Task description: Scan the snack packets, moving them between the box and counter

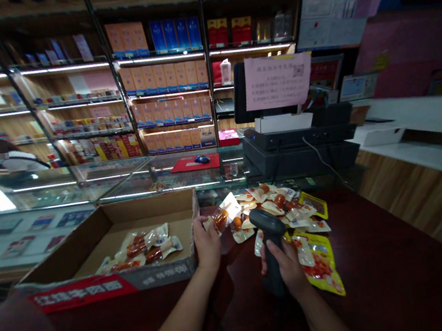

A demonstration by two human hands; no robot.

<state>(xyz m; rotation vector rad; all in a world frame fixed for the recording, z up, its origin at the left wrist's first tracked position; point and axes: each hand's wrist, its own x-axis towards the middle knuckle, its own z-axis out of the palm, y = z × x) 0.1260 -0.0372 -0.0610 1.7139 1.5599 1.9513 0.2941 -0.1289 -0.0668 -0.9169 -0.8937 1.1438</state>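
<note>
My left hand [207, 242] is closed on a snack packet [221, 218], a clear and white pouch with brown food inside, just right of the cardboard box [152, 206]. Light falls on the packet's white end. Wrapped round the handle of a dark barcode scanner [268, 225] is my right hand [283, 261], and the scanner's head points toward the packet. Behind the scanner lies a pile of similar snack packets [279, 201]. A larger yellow food bag [322, 263] rests beside my right hand. Several more packets [145, 246] lie inside the box.
The dark red table [385, 262] carries box and pile. Beyond it stand a glass counter [132, 181], a red mat with a mouse [202, 159], and a monitor with a pink notice [277, 82]. Shelves of boxed goods [166, 77] line the wall. A person [7, 156] is at far left.
</note>
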